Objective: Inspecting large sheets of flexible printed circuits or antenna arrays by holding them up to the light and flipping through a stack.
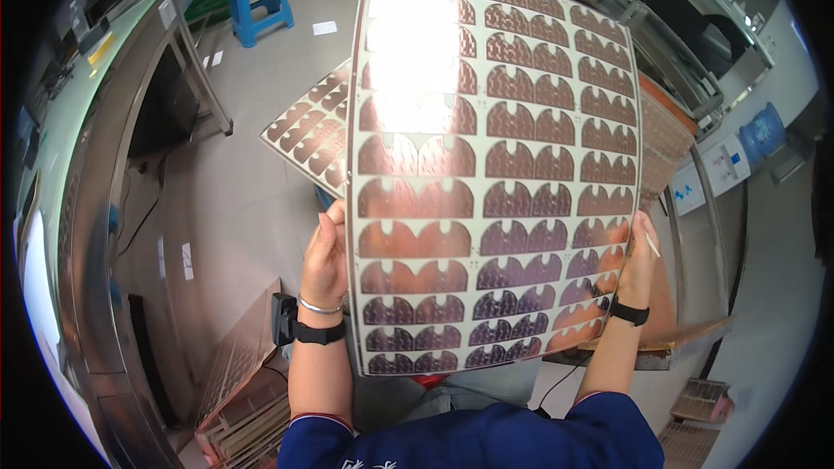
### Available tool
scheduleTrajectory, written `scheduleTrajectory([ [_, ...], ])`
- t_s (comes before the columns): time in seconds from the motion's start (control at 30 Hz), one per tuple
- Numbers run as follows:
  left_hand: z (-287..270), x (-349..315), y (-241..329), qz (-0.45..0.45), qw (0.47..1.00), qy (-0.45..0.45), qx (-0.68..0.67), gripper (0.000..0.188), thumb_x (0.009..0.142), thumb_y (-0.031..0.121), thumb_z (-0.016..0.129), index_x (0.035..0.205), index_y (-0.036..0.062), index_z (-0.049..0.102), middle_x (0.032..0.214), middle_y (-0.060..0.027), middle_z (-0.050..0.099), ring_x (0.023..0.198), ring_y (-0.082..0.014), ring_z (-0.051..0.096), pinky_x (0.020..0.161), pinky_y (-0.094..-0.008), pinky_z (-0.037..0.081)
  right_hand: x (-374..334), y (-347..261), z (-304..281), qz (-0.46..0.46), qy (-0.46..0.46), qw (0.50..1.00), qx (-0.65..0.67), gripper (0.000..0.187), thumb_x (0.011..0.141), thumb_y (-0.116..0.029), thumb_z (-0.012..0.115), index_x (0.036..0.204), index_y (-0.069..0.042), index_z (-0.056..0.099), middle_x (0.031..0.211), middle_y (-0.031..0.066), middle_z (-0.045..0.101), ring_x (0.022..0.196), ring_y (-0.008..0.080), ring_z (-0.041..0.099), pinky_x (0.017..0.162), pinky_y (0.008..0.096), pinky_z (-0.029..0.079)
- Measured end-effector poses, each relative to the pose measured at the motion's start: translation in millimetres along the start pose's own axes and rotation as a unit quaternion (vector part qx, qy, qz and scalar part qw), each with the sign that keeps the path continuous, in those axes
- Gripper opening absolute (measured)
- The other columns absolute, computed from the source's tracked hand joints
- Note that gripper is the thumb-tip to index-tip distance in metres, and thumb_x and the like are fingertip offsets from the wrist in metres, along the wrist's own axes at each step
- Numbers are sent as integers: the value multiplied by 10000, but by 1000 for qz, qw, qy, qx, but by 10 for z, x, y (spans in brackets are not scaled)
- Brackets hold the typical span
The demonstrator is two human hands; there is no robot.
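Observation:
A large circuit board panel stands raised and tilted in front of me, covered with rows of coppery, dome-shaped patterns on a pale ground. Strong glare whitens its upper left part. My left hand grips the panel's left edge, its fingers partly behind the board. At the right edge, my right hand is closed on the same panel. A thin white stick pokes out by the right fingers. Behind the panel, a similar panel shows at the left, and a coppery sheet at the right.
To the far left runs a long bench with a metal edge. A blue stool stands on the floor. On the right is a water dispenser with a blue bottle. More panels stand in a rack at lower left.

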State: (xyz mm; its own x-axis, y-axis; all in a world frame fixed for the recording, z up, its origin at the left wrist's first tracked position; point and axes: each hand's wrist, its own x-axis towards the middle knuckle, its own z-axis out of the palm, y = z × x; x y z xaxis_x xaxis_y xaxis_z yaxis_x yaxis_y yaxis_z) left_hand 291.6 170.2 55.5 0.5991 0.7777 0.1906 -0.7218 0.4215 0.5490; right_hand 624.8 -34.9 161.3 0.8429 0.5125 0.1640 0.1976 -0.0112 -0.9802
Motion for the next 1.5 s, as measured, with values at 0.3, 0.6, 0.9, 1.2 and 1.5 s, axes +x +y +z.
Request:
scheduleTrajectory([
  [0.3,99,-68,-9,28,954,46,296,316,953,277,484,740,44,497,654,93,404,619,-19,314,540,-191,279,59,136,-95,-45,-27,997,-51,191,939,-179,489,795,-66,545,718,-49,506,664,39,460,616,201,368],
  [0.6,189,6,182,35,926,16,375,358,941,276,501,699,15,543,614,40,512,573,-43,417,504,-219,343,114,158,-6,-27,-33,999,7,188,944,-194,487,825,-57,535,769,-35,521,702,49,472,634,206,385],
  [0.9,215,20,179,53,916,8,397,349,934,235,516,664,16,493,582,49,441,558,-53,352,494,-235,317,147,269,-31,-41,-38,998,20,195,942,-200,488,825,-51,534,798,-16,550,743,64,493,688,214,398],
  [1.2,110,43,191,71,893,40,443,369,919,278,540,659,22,491,543,23,446,513,-60,373,457,-243,322,114,212,-91,-33,-65,996,45,190,943,-177,479,939,-11,571,885,36,607,808,99,550,742,237,435],
  [1.5,-43,86,143,46,909,112,398,319,925,269,544,808,-23,597,646,60,521,598,-37,422,521,-200,347,29,57,-223,-39,-109,992,47,244,910,-220,550,981,9,591,889,30,626,797,90,555,740,224,427],
])
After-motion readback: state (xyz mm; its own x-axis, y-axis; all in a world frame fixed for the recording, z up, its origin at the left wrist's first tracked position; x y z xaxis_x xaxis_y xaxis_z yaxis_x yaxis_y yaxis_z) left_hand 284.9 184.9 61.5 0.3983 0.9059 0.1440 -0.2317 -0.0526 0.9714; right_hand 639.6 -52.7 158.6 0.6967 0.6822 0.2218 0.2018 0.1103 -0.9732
